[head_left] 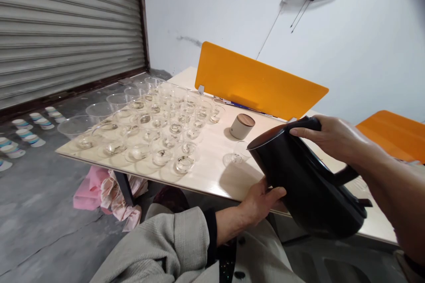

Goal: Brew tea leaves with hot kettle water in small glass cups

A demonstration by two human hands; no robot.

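Observation:
A black kettle point(305, 185) is tilted with its top toward the left, over the near part of the table. My right hand point(335, 137) is wrapped round its handle, near the upper end. Against the kettle's lower left side is my left hand point(257, 203), with the thumb on the body and the other fingers partly hidden behind it. Just below the kettle's lip, a clear plastic cup point(237, 158) stands on the table. Whether liquid is flowing cannot be made out. Farther left, many clear plastic cups point(161, 156) stand in rows, with small dark bits in their bottoms.
A pale canister with a wooden lid point(242, 126) stands behind the single cup. An orange divider point(259, 82) rises from the wooden table point(207, 177). Pink bags point(94, 188) hang or lie under the left edge. Paper cups point(31, 135) sit on the floor by the shutter.

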